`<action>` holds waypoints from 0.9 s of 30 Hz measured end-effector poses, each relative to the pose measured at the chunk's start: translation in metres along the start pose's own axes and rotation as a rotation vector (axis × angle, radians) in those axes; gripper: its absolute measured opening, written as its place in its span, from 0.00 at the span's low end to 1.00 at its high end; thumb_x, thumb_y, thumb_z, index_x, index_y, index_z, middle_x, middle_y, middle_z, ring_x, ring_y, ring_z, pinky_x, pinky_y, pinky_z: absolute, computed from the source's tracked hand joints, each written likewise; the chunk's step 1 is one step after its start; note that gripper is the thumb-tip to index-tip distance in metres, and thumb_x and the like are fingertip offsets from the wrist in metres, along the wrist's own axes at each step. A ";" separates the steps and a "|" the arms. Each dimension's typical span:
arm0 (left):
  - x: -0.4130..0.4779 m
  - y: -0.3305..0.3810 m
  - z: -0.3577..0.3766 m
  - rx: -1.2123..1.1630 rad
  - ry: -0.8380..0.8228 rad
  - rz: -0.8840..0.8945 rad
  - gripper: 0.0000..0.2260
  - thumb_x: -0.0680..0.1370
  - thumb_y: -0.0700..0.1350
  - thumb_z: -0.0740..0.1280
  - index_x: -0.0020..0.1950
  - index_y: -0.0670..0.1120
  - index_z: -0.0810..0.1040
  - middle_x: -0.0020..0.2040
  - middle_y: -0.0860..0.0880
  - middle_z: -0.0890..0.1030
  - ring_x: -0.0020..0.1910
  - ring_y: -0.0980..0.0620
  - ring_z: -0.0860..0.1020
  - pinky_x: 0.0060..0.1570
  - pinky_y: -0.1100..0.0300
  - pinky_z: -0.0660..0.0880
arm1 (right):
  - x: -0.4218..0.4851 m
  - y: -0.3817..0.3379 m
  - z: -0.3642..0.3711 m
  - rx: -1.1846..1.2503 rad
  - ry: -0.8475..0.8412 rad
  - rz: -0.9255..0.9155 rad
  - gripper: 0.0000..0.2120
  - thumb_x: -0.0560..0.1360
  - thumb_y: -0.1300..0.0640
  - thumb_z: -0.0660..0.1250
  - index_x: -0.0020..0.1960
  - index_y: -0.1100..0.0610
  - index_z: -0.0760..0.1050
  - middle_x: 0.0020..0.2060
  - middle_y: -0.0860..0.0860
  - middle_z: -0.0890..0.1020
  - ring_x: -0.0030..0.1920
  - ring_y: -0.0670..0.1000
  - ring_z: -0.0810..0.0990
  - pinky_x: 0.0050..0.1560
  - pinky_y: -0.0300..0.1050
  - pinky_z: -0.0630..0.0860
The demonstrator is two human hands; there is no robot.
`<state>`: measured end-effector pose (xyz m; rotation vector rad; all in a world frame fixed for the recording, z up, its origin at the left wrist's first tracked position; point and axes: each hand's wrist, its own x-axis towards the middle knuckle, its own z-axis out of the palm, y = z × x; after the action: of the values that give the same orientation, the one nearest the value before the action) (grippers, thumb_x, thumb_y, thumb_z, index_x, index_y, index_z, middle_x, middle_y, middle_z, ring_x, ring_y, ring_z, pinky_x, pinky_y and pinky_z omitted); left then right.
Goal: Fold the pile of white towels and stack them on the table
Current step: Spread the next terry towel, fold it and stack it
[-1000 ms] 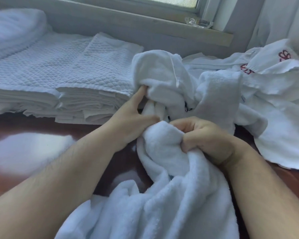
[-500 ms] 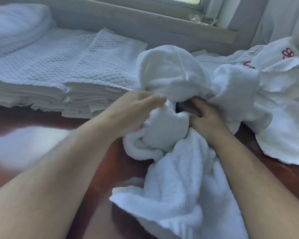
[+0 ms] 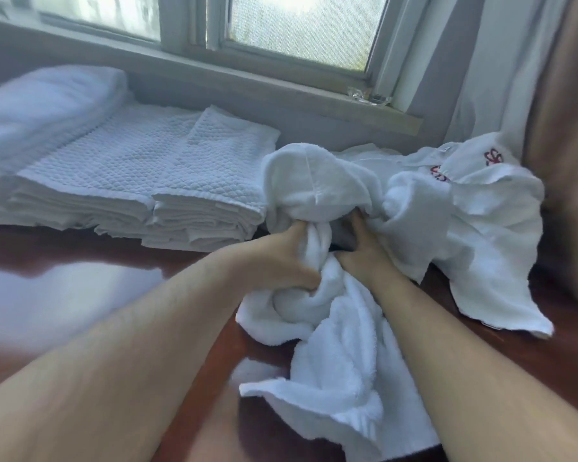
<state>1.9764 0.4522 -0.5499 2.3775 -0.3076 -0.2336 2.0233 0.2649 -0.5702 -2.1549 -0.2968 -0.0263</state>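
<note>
The left hand (image 3: 281,261) is closed around a twisted neck of a fluffy white towel (image 3: 341,355), thumb pointing up toward the pile and the curled fingers wrapped under the bunched cloth. The left forearm comes in from the lower left, running diagonally across the dark red table (image 3: 90,261).

The right hand (image 3: 364,248) reaches into the heap of unfolded towels (image 3: 414,221) just beside the left hand. Its fingers are pushed in under a rounded hump of cloth, and their tips are hidden, so whether they grip anything cannot be told. The right forearm comes in from the lower right, lying along the edge of the fluffy towel.

That towel trails from the hands down toward the near edge of the table, rumpled, with one corner turned up. The heap behind it lies against the wall under the window sill (image 3: 281,85); two of its pieces show red embroidered marks (image 3: 494,157).

To the left, touching the heap, stand neat stacks of folded towels (image 3: 181,181) with a quilted weave, and a softer folded bundle (image 3: 44,108) sits farther left.
</note>
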 end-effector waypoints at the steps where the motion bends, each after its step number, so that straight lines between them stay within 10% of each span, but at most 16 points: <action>1: -0.007 0.004 -0.004 0.055 -0.056 -0.047 0.26 0.69 0.54 0.72 0.65 0.58 0.69 0.49 0.55 0.80 0.46 0.56 0.79 0.41 0.61 0.76 | -0.003 -0.004 0.000 0.022 -0.018 0.019 0.36 0.74 0.59 0.70 0.77 0.40 0.61 0.65 0.41 0.76 0.64 0.45 0.77 0.54 0.34 0.73; 5: -0.043 0.013 -0.012 0.448 -0.105 -0.174 0.19 0.73 0.61 0.67 0.61 0.57 0.78 0.43 0.56 0.78 0.38 0.58 0.75 0.31 0.62 0.67 | -0.023 -0.011 -0.006 -0.087 -0.098 0.039 0.21 0.71 0.60 0.73 0.61 0.44 0.79 0.48 0.40 0.85 0.52 0.43 0.83 0.42 0.29 0.76; 13: -0.118 0.013 -0.009 0.758 -0.003 -0.278 0.21 0.73 0.67 0.61 0.37 0.48 0.70 0.35 0.53 0.74 0.33 0.53 0.72 0.32 0.58 0.64 | -0.073 -0.032 -0.005 -0.633 -0.108 0.105 0.04 0.77 0.46 0.68 0.48 0.46 0.78 0.45 0.44 0.81 0.45 0.46 0.78 0.46 0.46 0.78; 18: -0.130 0.002 -0.009 0.609 0.168 0.043 0.33 0.72 0.71 0.61 0.72 0.55 0.67 0.70 0.53 0.69 0.68 0.52 0.68 0.64 0.50 0.67 | -0.085 -0.044 0.005 -0.700 0.352 -0.240 0.06 0.78 0.60 0.62 0.50 0.51 0.74 0.43 0.49 0.75 0.44 0.57 0.76 0.45 0.48 0.66; 21: -0.133 -0.009 -0.005 0.165 -0.114 0.195 0.25 0.73 0.73 0.59 0.57 0.56 0.77 0.55 0.58 0.78 0.53 0.59 0.74 0.57 0.54 0.70 | -0.085 -0.051 -0.002 -0.573 0.124 0.033 0.11 0.77 0.45 0.67 0.52 0.51 0.72 0.46 0.48 0.77 0.47 0.53 0.77 0.43 0.47 0.71; 23: -0.134 -0.024 -0.001 0.364 -0.183 0.196 0.33 0.65 0.79 0.61 0.62 0.62 0.75 0.63 0.64 0.74 0.65 0.61 0.67 0.67 0.54 0.64 | -0.088 -0.050 -0.004 -0.676 -0.151 0.226 0.22 0.74 0.36 0.68 0.54 0.53 0.73 0.50 0.49 0.79 0.49 0.52 0.79 0.46 0.48 0.76; 27: -0.138 -0.026 0.011 0.627 0.052 0.211 0.28 0.67 0.76 0.56 0.43 0.54 0.79 0.48 0.59 0.81 0.52 0.61 0.73 0.59 0.55 0.60 | -0.095 -0.036 -0.003 -0.821 -0.114 0.246 0.08 0.81 0.51 0.63 0.53 0.57 0.74 0.52 0.54 0.80 0.51 0.55 0.80 0.52 0.49 0.78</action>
<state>1.8462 0.5031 -0.5642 2.9274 -0.6837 0.0350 1.9230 0.2623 -0.5518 -3.0027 -0.0802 0.1392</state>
